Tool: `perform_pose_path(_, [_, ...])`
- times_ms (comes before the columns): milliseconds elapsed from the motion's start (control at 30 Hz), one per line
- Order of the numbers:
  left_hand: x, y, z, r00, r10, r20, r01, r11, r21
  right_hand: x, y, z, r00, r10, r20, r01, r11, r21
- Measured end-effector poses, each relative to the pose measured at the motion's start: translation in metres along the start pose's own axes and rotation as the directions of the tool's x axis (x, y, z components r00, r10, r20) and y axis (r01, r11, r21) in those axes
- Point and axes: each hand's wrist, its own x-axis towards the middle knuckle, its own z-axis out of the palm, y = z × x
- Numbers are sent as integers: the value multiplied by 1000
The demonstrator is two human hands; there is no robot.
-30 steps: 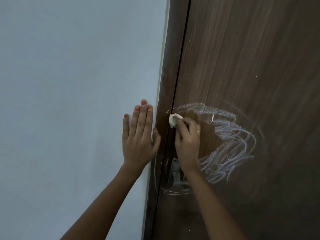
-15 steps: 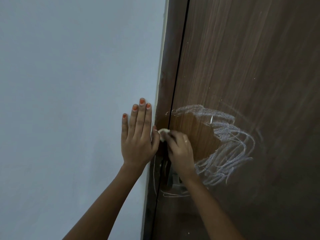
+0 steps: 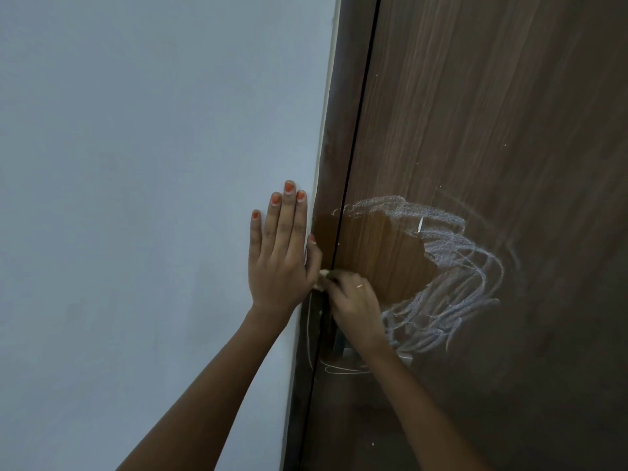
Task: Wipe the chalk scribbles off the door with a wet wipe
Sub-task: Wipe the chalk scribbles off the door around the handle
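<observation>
A dark brown wooden door (image 3: 492, 113) carries white chalk scribbles (image 3: 455, 266) in a looping oval. A cleaned patch of bare wood (image 3: 384, 256) lies inside its left part. My right hand (image 3: 353, 304) presses a small wadded wet wipe (image 3: 323, 274) against the door's left edge, fingers curled round it; only a sliver of the wipe shows. My left hand (image 3: 280, 256) lies flat on the wall with straight fingers, right beside the door frame (image 3: 334, 164).
A pale blue-grey wall (image 3: 153, 198) fills the left half. Thin chalk lines (image 3: 336, 368) run on the frame and door below my right hand. A metal door fitting (image 3: 343, 351) sits partly hidden under my right wrist.
My right hand with the wipe has slid down and left along the door edge, from the scribble's top to beside my left thumb. The left hand has stayed put.
</observation>
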Motion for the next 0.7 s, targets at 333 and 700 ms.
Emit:
perform_pose_path(333, [1,0,0,1000,-1,-28,1,1000,1,85,-17,-20,937,265,-228,-236,961,145])
perform_pose_path(700, [1,0,1,1000,-22,-18,22,1000,-12,76,9,-39,643,622,-447,-476,782,403])
